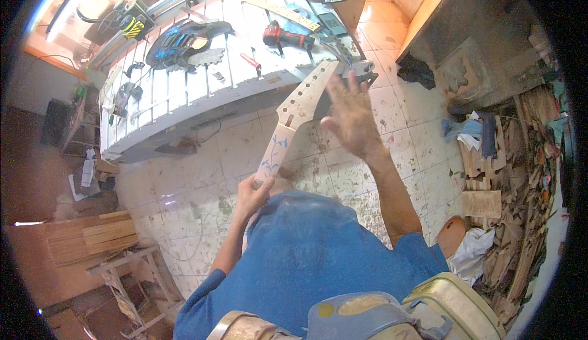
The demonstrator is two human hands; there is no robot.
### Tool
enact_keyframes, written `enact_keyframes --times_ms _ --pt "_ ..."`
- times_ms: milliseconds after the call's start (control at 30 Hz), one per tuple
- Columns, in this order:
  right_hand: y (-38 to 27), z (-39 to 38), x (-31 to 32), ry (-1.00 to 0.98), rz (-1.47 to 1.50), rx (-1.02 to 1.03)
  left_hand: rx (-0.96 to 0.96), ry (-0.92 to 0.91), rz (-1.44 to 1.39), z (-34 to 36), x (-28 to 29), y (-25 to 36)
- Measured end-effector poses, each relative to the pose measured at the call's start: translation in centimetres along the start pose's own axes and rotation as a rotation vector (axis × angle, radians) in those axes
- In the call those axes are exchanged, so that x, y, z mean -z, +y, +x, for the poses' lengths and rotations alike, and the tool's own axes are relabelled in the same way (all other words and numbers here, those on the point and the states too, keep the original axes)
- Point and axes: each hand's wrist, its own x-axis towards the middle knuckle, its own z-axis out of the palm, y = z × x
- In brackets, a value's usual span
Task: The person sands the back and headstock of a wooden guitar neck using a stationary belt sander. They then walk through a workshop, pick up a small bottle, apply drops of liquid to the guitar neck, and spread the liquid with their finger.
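A pale wooden guitar neck [274, 150] with a blue vine pattern along it slants up and away from my body. My left hand [254, 194] is wrapped round its near end. The headstock [302, 100], with a row of dark holes, points to the far right, its tip over the corner of the workbench. Just right of the headstock, my right hand [352, 113] hovers with fingers spread, holding nothing; whether its fingertips touch the wood I cannot tell.
The slatted white workbench [131, 122] carries a blue-black guitar body [187, 45], a red and black cordless drill [286, 35], a red-handled tool [251, 61] and a long yellow ruler [278, 10]. Wood offcuts [520, 205] pile up at right. A wooden stand [131, 288] is at lower left.
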Motion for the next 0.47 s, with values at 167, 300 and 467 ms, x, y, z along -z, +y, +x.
enact_keyframes --times_ms 167,300,467 --pt "-2.0 2.3 -3.5 -0.180 -0.185 0.181 -0.041 0.009 0.032 2.5 2.7 0.3" --pt "-3.0 4.3 -4.6 -0.284 -0.097 0.327 -0.043 0.007 0.018 3.7 5.1 0.3" --pt "-2.0 7.2 -5.5 -0.136 -0.165 0.077 -0.014 -0.002 -0.001 5.4 7.7 -0.9"
